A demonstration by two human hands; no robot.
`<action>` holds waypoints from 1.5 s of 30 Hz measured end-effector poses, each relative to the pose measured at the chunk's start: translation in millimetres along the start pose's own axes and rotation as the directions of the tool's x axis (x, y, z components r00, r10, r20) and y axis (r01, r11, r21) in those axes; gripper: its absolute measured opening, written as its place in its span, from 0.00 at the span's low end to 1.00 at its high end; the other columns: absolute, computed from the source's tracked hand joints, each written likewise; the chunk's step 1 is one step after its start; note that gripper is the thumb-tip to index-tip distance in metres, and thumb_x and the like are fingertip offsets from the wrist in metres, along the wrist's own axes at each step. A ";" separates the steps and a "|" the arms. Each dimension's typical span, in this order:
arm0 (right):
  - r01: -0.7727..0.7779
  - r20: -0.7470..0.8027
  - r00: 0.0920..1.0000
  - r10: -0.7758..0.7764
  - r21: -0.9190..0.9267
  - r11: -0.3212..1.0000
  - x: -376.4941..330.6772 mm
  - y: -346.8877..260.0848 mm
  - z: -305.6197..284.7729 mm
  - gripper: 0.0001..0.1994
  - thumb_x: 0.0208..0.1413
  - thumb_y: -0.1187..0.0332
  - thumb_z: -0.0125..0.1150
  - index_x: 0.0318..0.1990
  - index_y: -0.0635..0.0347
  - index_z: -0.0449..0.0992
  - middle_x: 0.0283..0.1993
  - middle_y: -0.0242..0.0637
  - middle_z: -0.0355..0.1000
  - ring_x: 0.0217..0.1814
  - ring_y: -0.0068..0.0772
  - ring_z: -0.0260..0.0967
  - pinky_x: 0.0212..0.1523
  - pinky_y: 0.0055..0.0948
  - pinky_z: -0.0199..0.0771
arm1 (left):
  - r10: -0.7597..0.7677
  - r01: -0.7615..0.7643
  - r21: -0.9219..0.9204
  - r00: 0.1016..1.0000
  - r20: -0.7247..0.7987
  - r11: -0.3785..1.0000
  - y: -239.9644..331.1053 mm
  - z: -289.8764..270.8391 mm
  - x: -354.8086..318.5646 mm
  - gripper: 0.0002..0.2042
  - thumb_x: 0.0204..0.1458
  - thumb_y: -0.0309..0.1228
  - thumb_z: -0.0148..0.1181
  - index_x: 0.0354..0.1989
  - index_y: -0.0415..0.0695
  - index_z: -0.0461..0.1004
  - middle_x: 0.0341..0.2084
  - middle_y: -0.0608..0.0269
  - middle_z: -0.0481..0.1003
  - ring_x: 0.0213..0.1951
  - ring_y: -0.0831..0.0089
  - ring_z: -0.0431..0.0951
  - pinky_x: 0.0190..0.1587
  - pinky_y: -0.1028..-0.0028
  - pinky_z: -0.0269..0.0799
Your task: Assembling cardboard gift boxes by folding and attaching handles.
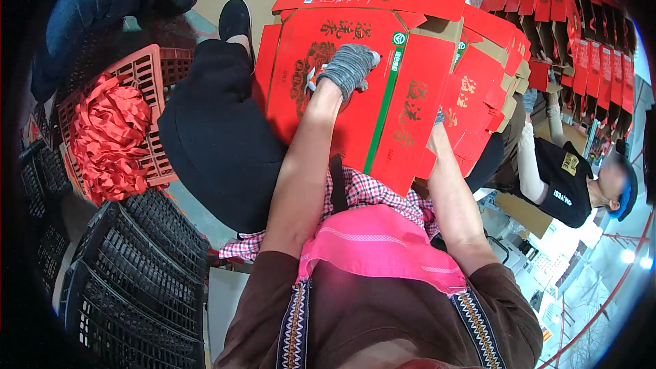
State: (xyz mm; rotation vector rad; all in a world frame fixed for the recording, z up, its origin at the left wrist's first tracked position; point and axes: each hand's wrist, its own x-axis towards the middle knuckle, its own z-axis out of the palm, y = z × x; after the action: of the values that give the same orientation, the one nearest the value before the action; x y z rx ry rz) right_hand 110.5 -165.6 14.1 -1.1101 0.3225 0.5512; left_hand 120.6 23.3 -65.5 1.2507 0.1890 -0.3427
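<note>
A flat red cardboard carton with gold print and a green stripe lies across my lap, its flaps spread. Resting on its face is my left hand in a grey knitted glove, fingers curled in. A small white and orange bit shows beside that hand; what the fingers hold, if anything, is hidden. My right hand, also gloved in grey, reaches behind the carton's right edge, and its fingers are covered by the cardboard. More red cartons are stacked flat just right of it.
At left, a red plastic crate holds a heap of red ribbons. Black crates stand nearer. A person's leg is at far left. On the right, another person works by rows of red cartons.
</note>
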 end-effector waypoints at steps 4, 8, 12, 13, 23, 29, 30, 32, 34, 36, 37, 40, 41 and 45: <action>-0.015 0.008 1.000 0.015 -0.003 1.000 -2.9 5.5 6.4 0.30 0.50 0.43 0.43 0.52 0.58 0.60 0.51 0.40 0.62 0.52 0.38 0.60 0.52 0.37 0.61 | -0.052 0.049 -0.073 0.998 -0.043 0.996 -3.2 -3.1 -0.6 0.09 0.41 0.28 0.50 0.12 0.43 0.62 0.09 0.68 0.57 0.10 0.77 0.56 0.14 0.75 0.61; -0.025 0.006 1.000 0.025 -0.007 1.000 -10.1 3.3 4.4 0.30 0.50 0.43 0.43 0.52 0.58 0.60 0.51 0.40 0.62 0.52 0.38 0.60 0.52 0.37 0.61 | -0.442 0.424 -0.309 0.897 0.013 0.851 50.3 9.0 -22.7 0.10 0.41 0.29 0.50 0.11 0.45 0.61 0.07 0.70 0.55 0.09 0.78 0.56 0.14 0.75 0.61; -0.038 0.008 0.999 0.038 -0.010 0.999 -15.9 -0.5 3.2 0.29 0.50 0.44 0.43 0.52 0.58 0.60 0.51 0.40 0.62 0.52 0.38 0.60 0.52 0.37 0.61 | -0.466 0.462 -0.174 0.885 0.019 0.870 52.3 5.2 -21.3 0.10 0.42 0.31 0.52 0.14 0.42 0.65 0.09 0.66 0.58 0.10 0.76 0.60 0.15 0.75 0.64; -0.041 0.008 0.999 0.041 -0.011 0.999 -10.3 1.1 4.5 0.29 0.50 0.44 0.43 0.52 0.58 0.60 0.51 0.40 0.62 0.52 0.38 0.60 0.52 0.37 0.61 | -0.467 0.462 -0.177 0.884 0.019 0.869 47.4 3.8 -18.6 0.10 0.42 0.31 0.52 0.14 0.42 0.65 0.09 0.66 0.58 0.10 0.76 0.60 0.15 0.75 0.64; -0.069 0.002 0.998 0.069 -0.024 0.997 -24.3 -1.3 4.9 0.29 0.51 0.44 0.43 0.52 0.58 0.60 0.51 0.40 0.62 0.52 0.38 0.60 0.51 0.37 0.61 | 0.251 -0.272 0.857 0.952 0.174 0.438 24.1 2.8 -10.8 0.06 0.42 0.29 0.51 0.29 0.44 0.72 0.24 0.55 0.73 0.32 0.61 0.74 0.34 0.66 0.68; -0.076 0.000 0.997 0.076 -0.020 0.997 -23.7 2.4 9.6 0.29 0.51 0.44 0.43 0.52 0.59 0.60 0.51 0.40 0.62 0.52 0.38 0.61 0.51 0.37 0.62 | 0.094 0.014 0.493 0.977 -0.193 0.870 33.1 9.2 -18.2 0.12 0.42 0.36 0.48 0.24 0.38 0.71 0.26 0.46 0.71 0.32 0.51 0.71 0.36 0.61 0.67; -0.076 -0.002 0.997 0.076 -0.019 0.997 -24.0 3.5 10.1 0.29 0.51 0.44 0.43 0.52 0.59 0.60 0.51 0.40 0.62 0.52 0.38 0.61 0.51 0.37 0.62 | 0.093 0.013 0.493 0.977 -0.190 0.870 35.7 9.6 -19.3 0.12 0.42 0.36 0.48 0.24 0.38 0.71 0.26 0.46 0.71 0.32 0.51 0.71 0.36 0.61 0.67; -0.077 -0.004 0.997 0.077 -0.015 0.997 -25.3 4.4 10.7 0.29 0.51 0.44 0.43 0.52 0.59 0.60 0.51 0.40 0.62 0.51 0.38 0.61 0.51 0.38 0.62 | 0.129 -0.017 0.497 0.973 -0.192 0.867 37.9 8.9 -21.4 0.12 0.41 0.35 0.48 0.24 0.39 0.71 0.26 0.45 0.71 0.32 0.51 0.71 0.36 0.62 0.67; -0.080 -0.006 0.997 0.080 -0.011 0.997 -24.3 4.7 10.9 0.29 0.51 0.44 0.43 0.52 0.59 0.60 0.51 0.40 0.62 0.51 0.38 0.61 0.51 0.38 0.62 | 0.097 0.000 0.490 0.980 -0.173 0.872 35.4 6.3 -18.5 0.11 0.40 0.35 0.48 0.24 0.39 0.72 0.26 0.45 0.71 0.32 0.51 0.71 0.36 0.63 0.67; -0.070 -0.003 0.998 0.070 -0.003 0.998 -22.1 2.6 11.5 0.29 0.51 0.44 0.43 0.52 0.59 0.60 0.51 0.40 0.62 0.51 0.38 0.61 0.51 0.38 0.62 | 0.047 0.032 0.516 0.989 -0.139 0.856 40.1 7.1 -17.5 0.11 0.41 0.34 0.47 0.24 0.39 0.72 0.26 0.47 0.72 0.32 0.52 0.71 0.37 0.63 0.67; -0.065 -0.001 0.998 0.065 0.002 0.998 -23.4 3.0 12.7 0.29 0.51 0.44 0.43 0.52 0.59 0.60 0.51 0.40 0.62 0.51 0.38 0.61 0.51 0.38 0.62 | 0.051 0.028 0.520 0.989 -0.136 0.854 32.8 7.3 -12.0 0.11 0.41 0.34 0.47 0.24 0.39 0.72 0.26 0.47 0.72 0.32 0.52 0.71 0.37 0.63 0.67; -0.072 0.006 0.997 0.072 0.007 0.997 -18.7 3.9 15.7 0.29 0.51 0.45 0.43 0.52 0.59 0.60 0.51 0.40 0.63 0.51 0.38 0.61 0.51 0.38 0.62 | 0.286 -0.253 0.871 0.948 0.138 0.422 9.1 1.6 0.0 0.11 0.42 0.33 0.46 0.23 0.40 0.73 0.26 0.50 0.73 0.32 0.54 0.72 0.36 0.62 0.68; -0.069 0.000 0.998 0.069 0.009 0.998 -19.5 2.6 13.7 0.29 0.51 0.45 0.43 0.52 0.59 0.60 0.51 0.40 0.63 0.51 0.38 0.61 0.51 0.38 0.62 | 0.283 -0.259 0.893 0.946 0.157 0.368 16.6 3.9 -2.2 0.11 0.43 0.33 0.45 0.23 0.40 0.73 0.26 0.50 0.73 0.32 0.54 0.72 0.36 0.62 0.68; -0.059 -0.005 0.998 0.059 0.019 0.998 -18.9 0.7 12.2 0.29 0.51 0.45 0.43 0.52 0.59 0.60 0.51 0.40 0.63 0.51 0.38 0.61 0.51 0.38 0.62 | 0.195 -0.029 0.812 0.975 -0.105 0.583 43.6 18.0 -12.5 0.12 0.44 0.34 0.44 0.25 0.40 0.72 0.25 0.48 0.73 0.31 0.53 0.73 0.34 0.60 0.69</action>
State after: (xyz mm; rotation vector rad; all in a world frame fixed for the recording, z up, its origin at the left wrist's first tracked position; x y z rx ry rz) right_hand 94.3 -159.2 28.2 -1.0867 0.3658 0.5963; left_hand 123.6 20.0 -16.9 2.2182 0.1031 -0.1922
